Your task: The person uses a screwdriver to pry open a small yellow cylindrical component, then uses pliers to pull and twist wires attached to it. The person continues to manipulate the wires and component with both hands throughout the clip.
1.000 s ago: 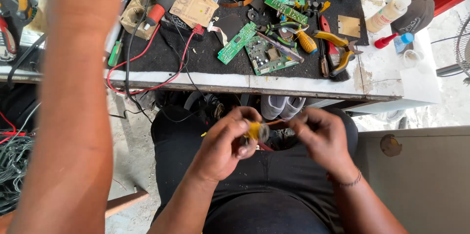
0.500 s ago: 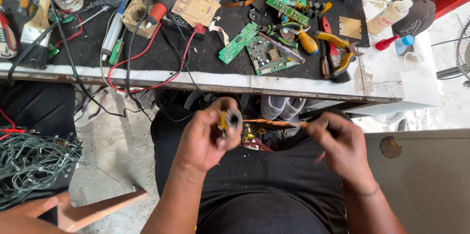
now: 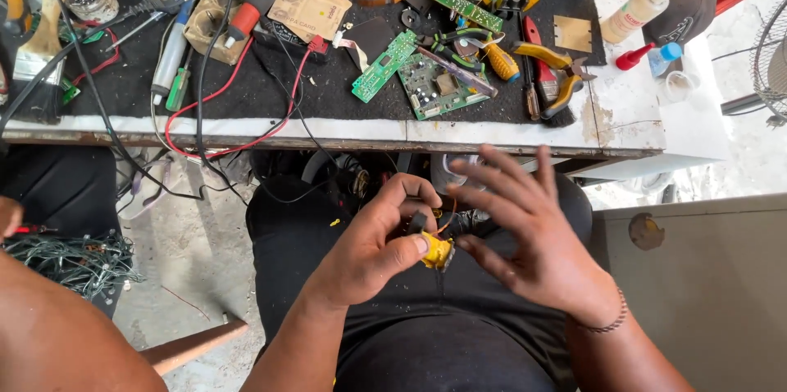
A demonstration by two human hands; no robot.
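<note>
Seen from above, a seated person's left hand (image 3: 373, 248) has its grip closed around a small yellow part (image 3: 437, 251), pinched by thumb and fingers over the lap. The right hand (image 3: 529, 240) is open, fingers spread, its fingertips touching the part and a thin orange wire (image 3: 450, 216). Beyond, the counter (image 3: 459, 131) carries green circuit boards (image 3: 426, 80), yellow-handled pliers (image 3: 551, 68) and red and black cables (image 3: 215, 97).
</note>
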